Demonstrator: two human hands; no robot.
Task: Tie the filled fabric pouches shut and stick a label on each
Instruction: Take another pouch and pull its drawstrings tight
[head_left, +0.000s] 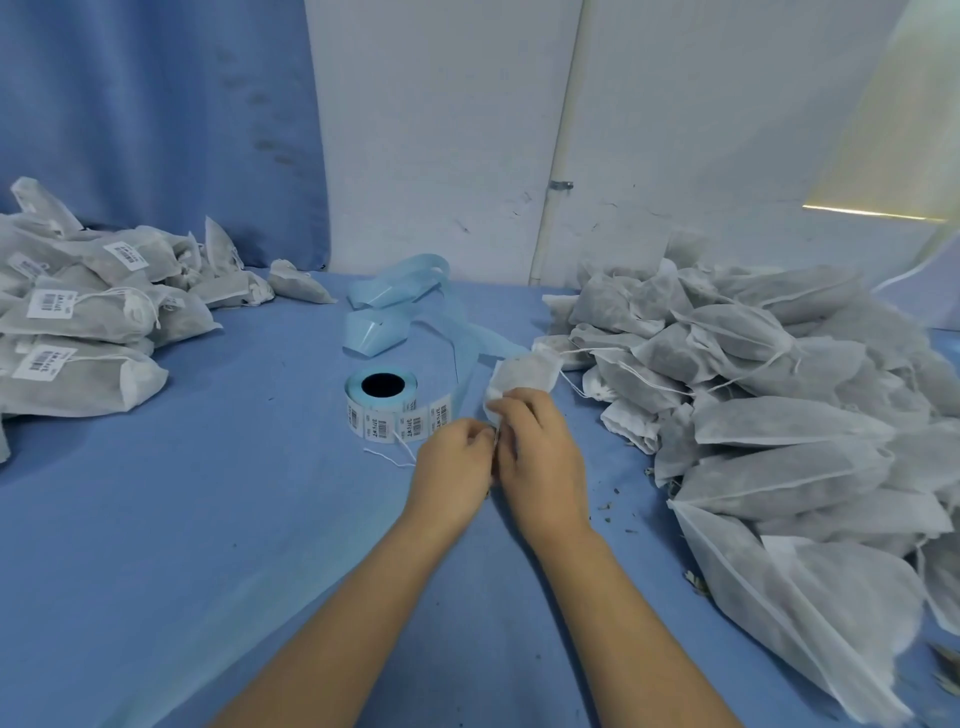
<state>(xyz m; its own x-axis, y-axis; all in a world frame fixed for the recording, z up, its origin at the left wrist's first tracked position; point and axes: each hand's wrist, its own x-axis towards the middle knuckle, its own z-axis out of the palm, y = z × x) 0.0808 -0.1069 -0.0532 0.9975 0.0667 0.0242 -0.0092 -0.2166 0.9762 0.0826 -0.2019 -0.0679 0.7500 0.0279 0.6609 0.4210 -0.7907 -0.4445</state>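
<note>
pouch (527, 374) — filled — its neck pinched by fingers (511, 410) of left hand (454, 462) and right hand (540, 460).

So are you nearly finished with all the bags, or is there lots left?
Not nearly. Done: the pile of labelled pouches at the left. In hand: the left hand and right hand grip one pouch at its neck, its string trailing loose, no label showing. Left: the heap of unlabelled pouches on the right, which looks bigger. The label roll stands ready beside the hands.
</note>
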